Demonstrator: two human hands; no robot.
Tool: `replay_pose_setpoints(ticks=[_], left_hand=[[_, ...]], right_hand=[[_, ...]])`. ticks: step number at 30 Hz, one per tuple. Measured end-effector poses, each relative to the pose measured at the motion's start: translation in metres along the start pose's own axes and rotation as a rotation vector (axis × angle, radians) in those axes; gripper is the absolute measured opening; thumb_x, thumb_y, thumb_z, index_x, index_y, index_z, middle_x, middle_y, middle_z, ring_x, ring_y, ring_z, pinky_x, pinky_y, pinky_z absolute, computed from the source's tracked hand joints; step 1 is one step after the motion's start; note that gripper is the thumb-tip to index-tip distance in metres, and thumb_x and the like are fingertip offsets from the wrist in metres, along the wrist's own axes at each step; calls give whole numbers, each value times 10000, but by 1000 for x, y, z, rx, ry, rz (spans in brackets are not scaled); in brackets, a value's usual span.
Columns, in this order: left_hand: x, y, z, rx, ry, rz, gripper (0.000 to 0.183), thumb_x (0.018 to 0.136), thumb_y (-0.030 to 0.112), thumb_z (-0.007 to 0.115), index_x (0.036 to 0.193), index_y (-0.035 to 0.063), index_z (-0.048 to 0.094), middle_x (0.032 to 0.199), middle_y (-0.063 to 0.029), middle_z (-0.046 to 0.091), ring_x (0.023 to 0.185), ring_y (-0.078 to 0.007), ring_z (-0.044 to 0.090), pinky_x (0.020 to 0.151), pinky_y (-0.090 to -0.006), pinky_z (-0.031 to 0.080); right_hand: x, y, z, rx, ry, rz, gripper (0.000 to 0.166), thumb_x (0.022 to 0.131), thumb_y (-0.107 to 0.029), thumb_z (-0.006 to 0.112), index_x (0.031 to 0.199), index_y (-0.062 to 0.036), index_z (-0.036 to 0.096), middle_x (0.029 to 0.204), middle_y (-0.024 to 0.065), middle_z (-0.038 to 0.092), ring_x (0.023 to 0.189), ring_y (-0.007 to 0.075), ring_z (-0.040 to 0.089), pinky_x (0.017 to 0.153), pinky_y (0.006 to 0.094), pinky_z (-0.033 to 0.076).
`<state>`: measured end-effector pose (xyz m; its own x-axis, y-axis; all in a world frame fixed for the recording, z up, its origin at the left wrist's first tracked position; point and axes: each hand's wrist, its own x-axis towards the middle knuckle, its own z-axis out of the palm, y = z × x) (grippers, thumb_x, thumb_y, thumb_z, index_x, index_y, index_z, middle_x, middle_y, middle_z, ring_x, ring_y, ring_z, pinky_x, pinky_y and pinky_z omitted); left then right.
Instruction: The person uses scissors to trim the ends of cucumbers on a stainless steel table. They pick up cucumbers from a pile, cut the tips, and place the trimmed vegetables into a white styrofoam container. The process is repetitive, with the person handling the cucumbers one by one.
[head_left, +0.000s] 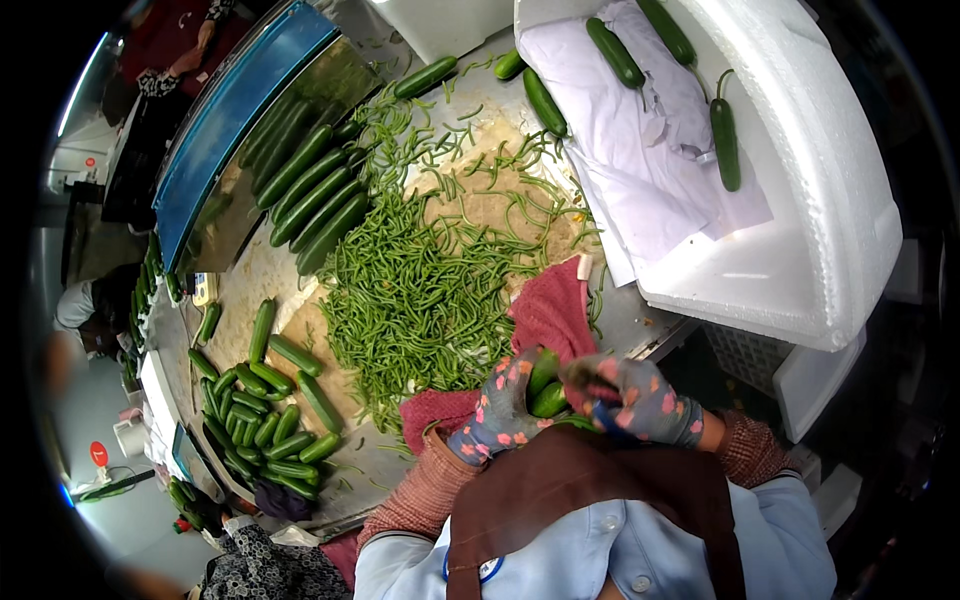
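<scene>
My left hand (501, 409), in a grey glove with a floral print, holds green cucumbers (550, 399) close to my brown apron. Just right of them is my right hand (637, 397) in a matching glove, its fingers curled around something dark blue that is blurred and partly hidden. A red cloth (555, 309) lies behind my hands, and a second piece of red cloth (439, 412) shows left of my left wrist. Beyond them a big heap of green beans (420, 300) spreads over the metal table (375, 457).
Large cucumbers (311, 184) lie in a row by a blue-edged panel (240, 112); smaller ones (262, 427) are piled at left. A white foam box (750, 277) with paper and cucumbers stands at right. Another person's patterned sleeve (262, 559) is at lower left, other people farther off.
</scene>
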<state>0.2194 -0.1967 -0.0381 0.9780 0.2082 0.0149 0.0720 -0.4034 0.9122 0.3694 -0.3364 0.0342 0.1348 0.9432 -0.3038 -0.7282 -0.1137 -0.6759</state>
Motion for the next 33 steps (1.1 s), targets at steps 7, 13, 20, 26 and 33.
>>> replay_pose_setpoints(ticks=[7, 13, 20, 26, 33], left_hand=[[2, 1, 3, -277, -92, -294, 593, 632, 218, 652, 1143, 50, 403, 1081, -163, 466, 943, -307, 469, 824, -393, 355], [-29, -66, 38, -412, -230, -236, 529, 650, 214, 651, 1122, 85, 449, 1083, -160, 464, 943, -301, 471, 784, -392, 383], [8, -3, 11, -119, 45, -49, 524, 612, 127, 683, 1057, -1, 439, 856, -124, 535, 737, -269, 529, 634, -331, 424], [0, -5, 9, -87, -29, -185, 624, 614, 260, 671, 1107, -14, 405, 786, -153, 535, 721, -317, 529, 612, -363, 419], [17, 15, 0, -93, 44, -35, 564, 616, 161, 684, 1087, -4, 421, 886, -128, 516, 781, -269, 520, 671, -349, 417]], right_hand=[[19, 3, -2, -815, -50, -140, 511, 695, -86, 561, 1172, -33, 384, 926, 123, 520, 798, 208, 552, 696, 300, 448], [4, 7, -1, -1056, -66, -120, 420, 700, -161, 570, 1075, -13, 453, 891, 125, 534, 780, 221, 550, 691, 285, 440], [0, 1, -3, -165, 271, -29, 433, 679, -60, 532, 1092, 14, 427, 909, 62, 503, 812, 129, 523, 695, 227, 437], [8, 8, 2, -1220, -81, -166, 449, 712, -132, 552, 1129, -31, 420, 881, 150, 524, 783, 257, 548, 647, 328, 438], [-4, 7, -10, -263, 282, 105, 581, 657, -170, 606, 1152, 30, 375, 817, 62, 517, 713, 110, 503, 630, 235, 427]])
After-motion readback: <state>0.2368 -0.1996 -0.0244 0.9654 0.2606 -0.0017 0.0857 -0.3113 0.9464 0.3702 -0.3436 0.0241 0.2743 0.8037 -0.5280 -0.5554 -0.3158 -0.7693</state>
